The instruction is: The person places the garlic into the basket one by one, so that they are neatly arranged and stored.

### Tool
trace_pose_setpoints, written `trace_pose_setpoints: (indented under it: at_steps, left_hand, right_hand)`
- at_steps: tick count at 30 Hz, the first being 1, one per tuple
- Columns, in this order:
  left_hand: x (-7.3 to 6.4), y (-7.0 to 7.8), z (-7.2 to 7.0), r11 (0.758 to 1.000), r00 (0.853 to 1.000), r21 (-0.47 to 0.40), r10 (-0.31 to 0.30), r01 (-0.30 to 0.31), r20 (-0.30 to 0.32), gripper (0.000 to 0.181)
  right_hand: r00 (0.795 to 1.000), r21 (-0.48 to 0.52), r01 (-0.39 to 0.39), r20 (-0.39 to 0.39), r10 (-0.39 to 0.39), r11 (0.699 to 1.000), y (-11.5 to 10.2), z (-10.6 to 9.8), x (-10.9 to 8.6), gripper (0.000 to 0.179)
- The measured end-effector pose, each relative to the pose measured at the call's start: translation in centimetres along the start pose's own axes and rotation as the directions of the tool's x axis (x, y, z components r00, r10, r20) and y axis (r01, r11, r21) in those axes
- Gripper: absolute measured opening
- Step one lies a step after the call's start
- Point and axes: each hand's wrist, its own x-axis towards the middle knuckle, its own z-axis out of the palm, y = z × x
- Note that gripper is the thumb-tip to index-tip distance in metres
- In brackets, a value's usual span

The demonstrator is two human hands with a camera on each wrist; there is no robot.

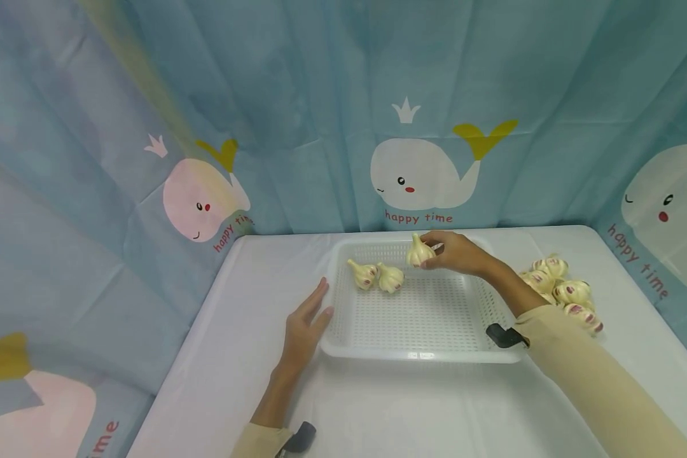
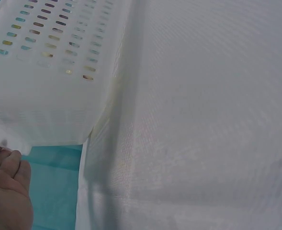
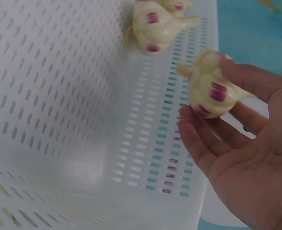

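Note:
My right hand (image 1: 455, 251) pinches a garlic bulb (image 1: 420, 252) between thumb and fingers, over the back part of a white plastic basket (image 1: 420, 355). In the right wrist view the held garlic bulb (image 3: 212, 86) shows purple patches and a pale stem, with the thumb on one side and fingertips on the other. Two more garlic bulbs, one (image 1: 363, 275) beside the other (image 1: 390, 278), lie in the back left of the basket. At the basket's left rim rests my left hand (image 1: 303, 331), its fingers extended; the left wrist view shows its fingers (image 2: 9, 165) close by the basket's edge.
A pile of several garlic bulbs (image 1: 572, 292) lies on the white-covered table (image 1: 412, 407), right of the basket and beside my right forearm. Behind the table hangs a blue curtain (image 1: 309, 127) with whale prints.

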Motion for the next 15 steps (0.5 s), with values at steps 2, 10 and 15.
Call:
trace_pose_setpoints:
  at_steps: [2, 10, 15]
  left_hand:
    - [0.0, 0.0, 0.0, 1.000, 1.000, -0.003, -0.001, 0.001, -0.002, 0.051]
    - [0.0, 0.0, 0.0, 1.000, 1.000, -0.001, -0.010, 0.010, -0.002, 0.051]
    - [0.0, 0.0, 0.0, 1.000, 1.000, -0.012, -0.003, 0.003, -0.001, 0.051]
  right_hand:
    - [1.000, -0.018, -0.019, 0.016, 0.019, 1.000, 0.1, 0.3, 0.1, 0.066]
    - [0.996, -0.076, -0.054, 0.073, 0.060, 0.996, 0.5, 1.3, 0.5, 0.061]
    - [0.993, -0.115, -0.041, 0.102, 0.053, 0.992, 0.7, 1.9, 0.8, 0.055]
